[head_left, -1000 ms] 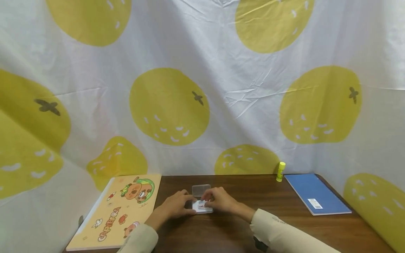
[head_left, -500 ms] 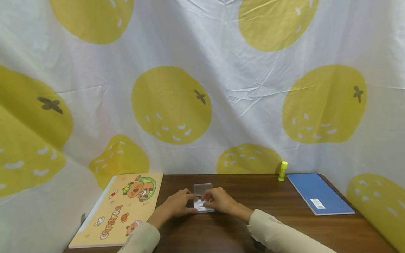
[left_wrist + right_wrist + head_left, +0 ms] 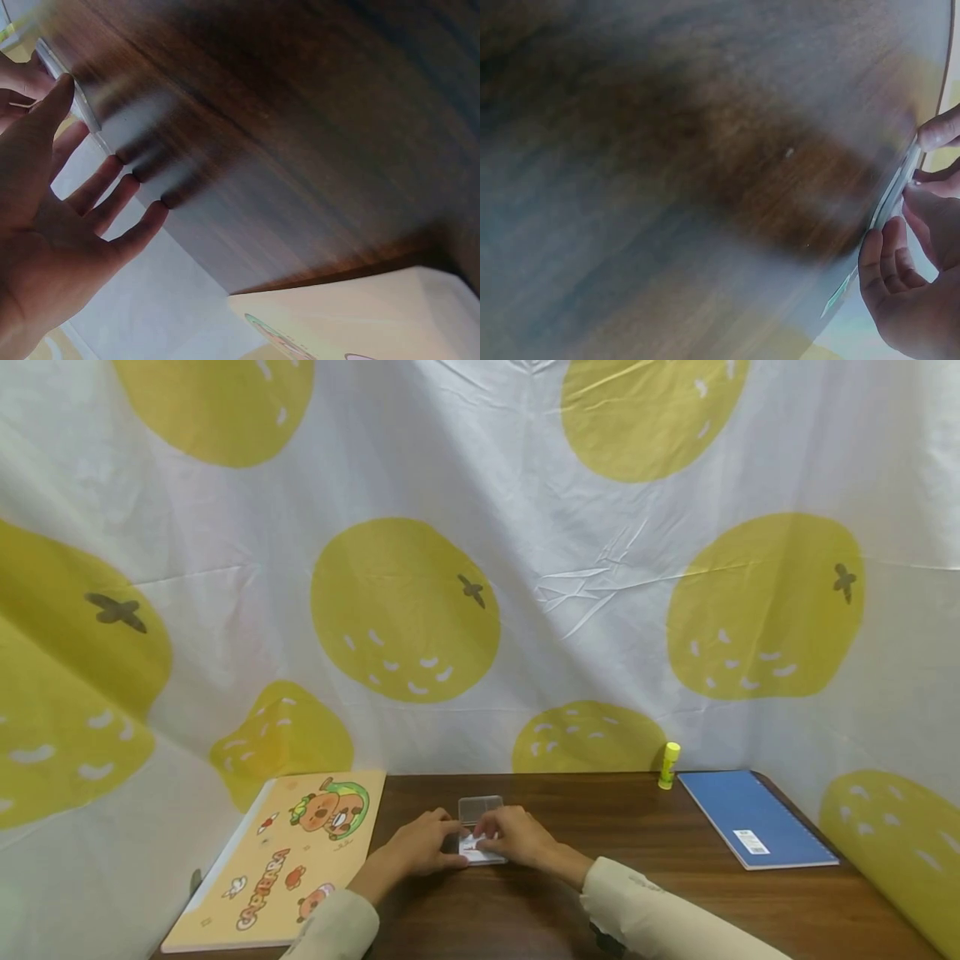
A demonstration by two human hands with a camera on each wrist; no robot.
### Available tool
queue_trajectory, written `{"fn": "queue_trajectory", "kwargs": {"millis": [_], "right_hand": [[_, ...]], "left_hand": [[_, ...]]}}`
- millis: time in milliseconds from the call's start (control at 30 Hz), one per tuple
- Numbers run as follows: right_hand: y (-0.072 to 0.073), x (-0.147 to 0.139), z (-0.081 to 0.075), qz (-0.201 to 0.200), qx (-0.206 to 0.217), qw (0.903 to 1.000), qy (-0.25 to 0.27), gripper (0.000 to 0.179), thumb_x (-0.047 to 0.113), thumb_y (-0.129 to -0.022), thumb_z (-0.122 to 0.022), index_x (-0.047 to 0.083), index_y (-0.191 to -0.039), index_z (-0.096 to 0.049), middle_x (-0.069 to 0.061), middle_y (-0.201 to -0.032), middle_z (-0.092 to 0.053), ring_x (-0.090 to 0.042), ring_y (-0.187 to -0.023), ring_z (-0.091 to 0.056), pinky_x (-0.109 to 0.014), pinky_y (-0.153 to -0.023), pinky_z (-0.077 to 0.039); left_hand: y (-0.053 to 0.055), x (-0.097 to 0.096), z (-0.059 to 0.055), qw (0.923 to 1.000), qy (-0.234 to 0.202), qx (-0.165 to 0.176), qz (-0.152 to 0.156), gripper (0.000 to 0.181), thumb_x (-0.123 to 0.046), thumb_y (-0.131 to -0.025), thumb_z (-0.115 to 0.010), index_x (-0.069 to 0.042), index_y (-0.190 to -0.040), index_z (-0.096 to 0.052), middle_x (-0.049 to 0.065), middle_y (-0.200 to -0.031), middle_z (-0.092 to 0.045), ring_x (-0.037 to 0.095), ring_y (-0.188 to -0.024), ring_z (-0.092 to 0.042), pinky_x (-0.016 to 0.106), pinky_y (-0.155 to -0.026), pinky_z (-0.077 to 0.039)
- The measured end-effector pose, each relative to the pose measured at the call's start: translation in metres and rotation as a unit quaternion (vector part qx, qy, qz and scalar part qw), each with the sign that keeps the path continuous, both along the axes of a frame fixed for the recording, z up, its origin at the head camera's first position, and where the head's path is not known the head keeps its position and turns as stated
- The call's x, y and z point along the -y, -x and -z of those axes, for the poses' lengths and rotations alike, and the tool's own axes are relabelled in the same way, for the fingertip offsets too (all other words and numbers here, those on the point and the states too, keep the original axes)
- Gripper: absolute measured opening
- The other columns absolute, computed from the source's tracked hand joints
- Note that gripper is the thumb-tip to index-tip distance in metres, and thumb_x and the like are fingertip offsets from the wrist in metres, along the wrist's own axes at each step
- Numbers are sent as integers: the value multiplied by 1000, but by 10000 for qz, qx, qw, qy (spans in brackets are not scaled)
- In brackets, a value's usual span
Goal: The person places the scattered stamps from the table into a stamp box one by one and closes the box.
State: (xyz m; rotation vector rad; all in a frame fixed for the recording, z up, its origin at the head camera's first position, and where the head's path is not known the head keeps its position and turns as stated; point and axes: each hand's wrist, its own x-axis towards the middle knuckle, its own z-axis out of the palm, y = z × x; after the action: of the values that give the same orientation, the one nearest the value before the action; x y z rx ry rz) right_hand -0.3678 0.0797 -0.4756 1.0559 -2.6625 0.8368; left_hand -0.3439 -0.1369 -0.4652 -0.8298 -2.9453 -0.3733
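A small flat case lies on the dark wooden table with its clear lid tipped back on the far side. White contents with a small reddish mark show inside. My left hand grips the case at its left edge, thumb at the near corner and index finger farther back; its other fingers reach down to the table in the left wrist view. From the right, my right hand bends over the case, thumb and index finger pinching a thin white piece. Those fingers cover most of the piece.
A tan capybara-print pad lies left of my left arm. At the back right stands a yellow glue stick, beside a blue notebook with a white label. A white curtain with yellow fruit print surrounds the table.
My right fingers have shifted slightly left over the case, and the white piece that showed raised under them now lies lower. My left hand keeps its place at the case's edge.
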Motion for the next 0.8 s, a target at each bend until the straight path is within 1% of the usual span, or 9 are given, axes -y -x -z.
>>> {"fn": "queue_trajectory", "kwargs": {"millis": [100, 200, 333, 567, 800], "right_hand": [[-1, 2, 0, 53, -157, 9998, -105, 9, 11, -87, -81, 9, -95, -77, 1, -78, -65, -8, -72, -55, -26, -61, -46], [-3, 2, 0, 132, -278, 9994, -186, 8, 12, -87, -81, 10, -95, -77, -1, -82, -66, -13, -77, -58, -29, -64, -48], [-5, 2, 0, 184, -332, 9990, -219, 8, 12, -87, -80, 11, -95, -78, -2, -84, -67, -17, -80, -61, -31, -66, -50], [-4, 2, 1, 204, -231, 9993, -201, 8, 13, -89, -80, 11, -97, -78, -2, -86, -67, -18, -82, -63, -31, -67, -51], [-5, 2, 1, 163, -199, 9995, -156, 7, 15, -91, -79, 11, -97, -78, -1, -86, -67, -20, -82, -64, -29, -65, -50]], "left_hand": [[0, 0, 0, 10000, 0, 5, 0, 49, -45, -88, -82, -18, -127, -72, 6, -121, -62, 28, -113, -61, 50, -88, -56], [0, 0, 0, 10000, -2, 16, 6, 50, -46, -88, -81, -18, -128, -72, 6, -122, -62, 29, -113, -61, 51, -88, -57], [0, 0, 0, 10000, -20, 11, 24, 48, -45, -88, -81, -18, -127, -72, 6, -122, -62, 29, -113, -61, 51, -86, -57], [0, 1, 1, 10000, -53, -5, 68, 47, -44, -88, -82, -20, -127, -73, 6, -121, -62, 28, -112, -61, 50, -86, -57], [1, 0, 2, 10000, 3, 0, -6, 47, -45, -88, -81, -20, -126, -73, 5, -121, -63, 28, -113, -61, 51, -86, -57]]}}
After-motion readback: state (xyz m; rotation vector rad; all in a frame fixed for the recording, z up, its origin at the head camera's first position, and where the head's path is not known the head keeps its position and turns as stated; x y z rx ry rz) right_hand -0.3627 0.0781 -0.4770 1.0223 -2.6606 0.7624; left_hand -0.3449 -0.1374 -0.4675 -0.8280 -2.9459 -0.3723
